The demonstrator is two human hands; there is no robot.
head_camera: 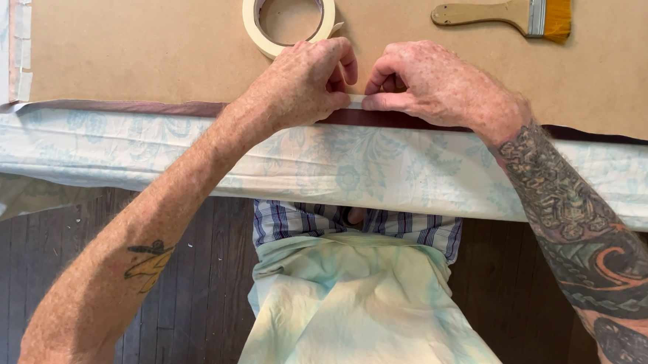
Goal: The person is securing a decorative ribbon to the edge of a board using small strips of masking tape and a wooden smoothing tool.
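**Hands taping a board edge**

At the board's [161, 40] near edge, left hand [307, 81] & right hand [425, 84] pinch a short tape strip [355, 100] between fingertips. Tape roll [288, 14] sits just behind; paintbrush [510, 14] farther right.

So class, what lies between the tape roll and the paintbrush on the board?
Nothing: in the head view, only bare brown board lies between the tape roll and the paintbrush.
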